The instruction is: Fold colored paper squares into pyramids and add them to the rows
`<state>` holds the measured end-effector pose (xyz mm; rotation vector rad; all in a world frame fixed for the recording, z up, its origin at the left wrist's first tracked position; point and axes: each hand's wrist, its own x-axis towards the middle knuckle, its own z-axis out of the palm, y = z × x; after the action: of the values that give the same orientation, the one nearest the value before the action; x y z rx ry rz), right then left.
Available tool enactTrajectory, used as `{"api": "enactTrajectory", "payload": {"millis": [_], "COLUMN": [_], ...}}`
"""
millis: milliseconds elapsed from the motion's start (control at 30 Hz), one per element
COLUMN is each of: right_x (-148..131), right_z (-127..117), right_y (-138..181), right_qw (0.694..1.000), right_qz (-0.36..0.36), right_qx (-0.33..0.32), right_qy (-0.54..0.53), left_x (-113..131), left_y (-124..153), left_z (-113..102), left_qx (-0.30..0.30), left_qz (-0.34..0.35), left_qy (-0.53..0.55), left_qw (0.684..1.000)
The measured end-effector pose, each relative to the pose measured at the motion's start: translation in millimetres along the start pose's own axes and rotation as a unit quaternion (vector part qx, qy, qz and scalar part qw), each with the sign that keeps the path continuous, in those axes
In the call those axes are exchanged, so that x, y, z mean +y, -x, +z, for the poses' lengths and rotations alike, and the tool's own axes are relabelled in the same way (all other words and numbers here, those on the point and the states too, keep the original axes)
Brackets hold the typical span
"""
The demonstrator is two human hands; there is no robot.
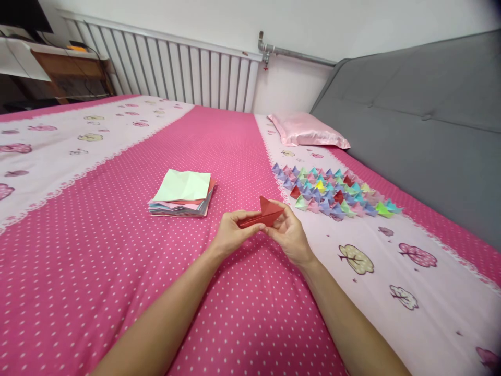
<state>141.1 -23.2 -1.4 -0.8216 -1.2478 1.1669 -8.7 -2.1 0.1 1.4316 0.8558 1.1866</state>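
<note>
A folded red paper boat [265,213] is pinched between both hands just above the pink dotted bedsheet [117,250]. My left hand [230,232] grips its left end with closed fingers. My right hand [288,233] holds the right side, fingers curled round the fold. To the left of the hands lies a stack of coloured paper squares [182,196] with a pale green sheet on top. To the right, several finished paper boats [332,192] in many colours sit in rows on the sheet.
A pink satin pillow [307,130] lies at the head of the bed beside the grey padded headboard [422,125]. A white radiator [172,68] runs along the far wall, with a wooden desk [66,73] at far left.
</note>
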Motion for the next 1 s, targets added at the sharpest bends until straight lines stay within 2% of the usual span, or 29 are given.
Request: {"api": "enactTrajectory", "payload": {"millis": [100,233,300,367,433,533,633,800,1000], "right_x": [1,7,9,8,3,-7,-13,-12,-10], "right_z": [5,9,8,6,2,-2,-5,-10,-13], "right_y": [2,4,5,5,6,7,7,3,2], "right_qw": [1.000,0.999,0.998,0.990,0.961,0.889,0.843,0.803,0.797], "right_qz": [-0.007,-0.022,-0.037,-0.079,-0.156,-0.268,-0.300,-0.292,-0.282], "right_qx": [0.009,0.029,0.028,0.043,0.078,0.100,0.080,0.066,0.052], "right_qy": [-0.004,0.008,0.036,0.108,0.215,0.357,0.438,0.516,0.532], "left_x": [-2,-6,-7,-6,-4,-2,-4,-11,-12], "left_y": [1,1,0,-1,-2,-1,-1,-2,-3], "left_z": [1,4,5,4,2,0,-1,-2,-5], "left_qx": [0.016,0.023,0.022,0.033,0.063,0.095,0.079,0.046,0.039], "left_qz": [0.037,0.050,0.052,0.052,0.032,-0.029,-0.033,0.070,0.152], "left_qy": [-0.044,-0.014,-0.003,-0.006,-0.022,-0.040,-0.048,-0.140,-0.209], "left_qw": [0.998,0.998,0.998,0.998,0.997,0.994,0.995,0.987,0.965]}}
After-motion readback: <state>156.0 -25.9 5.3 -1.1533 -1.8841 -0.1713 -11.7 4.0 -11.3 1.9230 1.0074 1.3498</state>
